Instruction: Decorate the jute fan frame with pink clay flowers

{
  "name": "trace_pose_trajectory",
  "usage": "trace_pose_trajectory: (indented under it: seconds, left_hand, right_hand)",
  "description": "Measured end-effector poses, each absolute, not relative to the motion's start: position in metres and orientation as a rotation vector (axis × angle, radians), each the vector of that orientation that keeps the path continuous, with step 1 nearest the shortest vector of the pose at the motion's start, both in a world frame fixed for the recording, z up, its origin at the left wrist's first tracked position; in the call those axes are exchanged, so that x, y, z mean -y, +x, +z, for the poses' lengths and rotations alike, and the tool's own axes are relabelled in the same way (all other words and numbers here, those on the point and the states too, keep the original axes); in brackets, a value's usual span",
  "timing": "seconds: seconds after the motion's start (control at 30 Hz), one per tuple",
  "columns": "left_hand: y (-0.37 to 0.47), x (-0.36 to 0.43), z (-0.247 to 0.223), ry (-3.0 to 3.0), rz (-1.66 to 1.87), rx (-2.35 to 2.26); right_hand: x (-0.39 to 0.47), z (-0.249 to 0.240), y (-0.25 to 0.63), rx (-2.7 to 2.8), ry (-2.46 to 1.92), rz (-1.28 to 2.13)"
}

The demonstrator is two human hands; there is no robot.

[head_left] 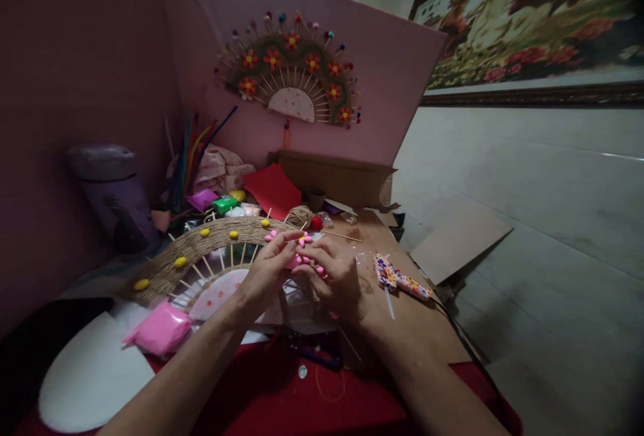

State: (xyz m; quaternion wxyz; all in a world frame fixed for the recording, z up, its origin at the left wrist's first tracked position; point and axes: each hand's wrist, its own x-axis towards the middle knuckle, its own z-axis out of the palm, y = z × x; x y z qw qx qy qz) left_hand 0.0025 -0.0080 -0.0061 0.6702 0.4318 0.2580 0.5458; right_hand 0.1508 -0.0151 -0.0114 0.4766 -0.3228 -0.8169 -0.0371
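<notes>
My left hand (272, 260) and my right hand (335, 278) meet over the right part of a half-round twine fan (201, 243). Their fingertips close together at a small bit of pink clay (291, 262), mostly hidden by the fingers. Just beyond the fingertips, a pink flower with a yellow centre (304, 239) sits on the fan's band, with more pink petals around it. Yellow clay ovals (180, 262) dot the band to the left, above wooden sticks and a pale dotted base (217, 295). A bag of pink clay (159, 329) lies left of my left forearm.
A flower-patterned glue gun (402, 278) rests on cardboard (375, 235) at right, its cord trailing down. Behind lie clay packets (225, 205), red paper (274, 191) and a twine ball (300, 216). A finished fan (292, 74) hangs on the pink panel. A white disc (93, 375) is front left.
</notes>
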Motion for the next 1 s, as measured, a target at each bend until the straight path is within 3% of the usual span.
trace_pose_trajectory:
  seconds: [1.0]
  left_hand:
    - [0.0005, 0.0042, -0.0145, 1.166, 1.248, -0.571]
  right_hand:
    - [0.0068, -0.0109, 0.1536, 1.923, -0.799, 0.153]
